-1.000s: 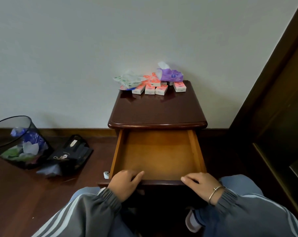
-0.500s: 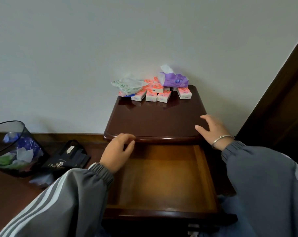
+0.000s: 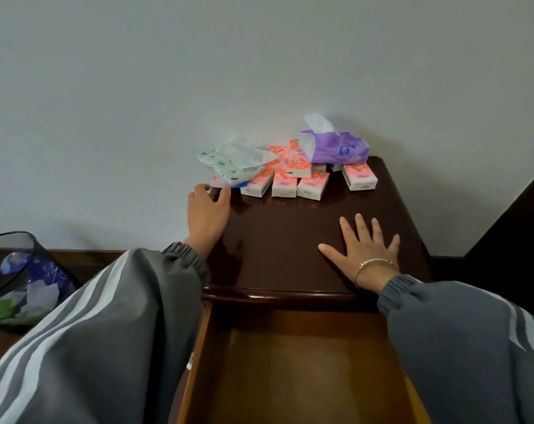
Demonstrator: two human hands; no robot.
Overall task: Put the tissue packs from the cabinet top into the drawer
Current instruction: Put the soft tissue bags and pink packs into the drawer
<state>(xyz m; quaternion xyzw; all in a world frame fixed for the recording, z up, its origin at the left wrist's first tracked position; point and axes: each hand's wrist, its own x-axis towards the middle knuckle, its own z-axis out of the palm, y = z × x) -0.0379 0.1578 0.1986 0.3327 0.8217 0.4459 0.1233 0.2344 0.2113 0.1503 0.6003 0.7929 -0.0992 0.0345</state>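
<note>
Packs (image 3: 284, 185) heaped at the back of the cabinet top (image 3: 275, 240), by the wall: pink ones in a row, a green-white pack (image 3: 229, 162) over the left end, a purple pack (image 3: 336, 149) on the right. Left hand (image 3: 207, 212) at the heap's left end, fingers curled beside the lowest pack; I cannot tell if it grips. Right hand (image 3: 363, 252) flat on the top, fingers spread, apart from the packs. Drawer (image 3: 290, 362) open below. Bin (image 3: 20, 276) far left.

Grey pale-striped sleeves (image 3: 122, 316); silver bracelet (image 3: 376, 262), right wrist
</note>
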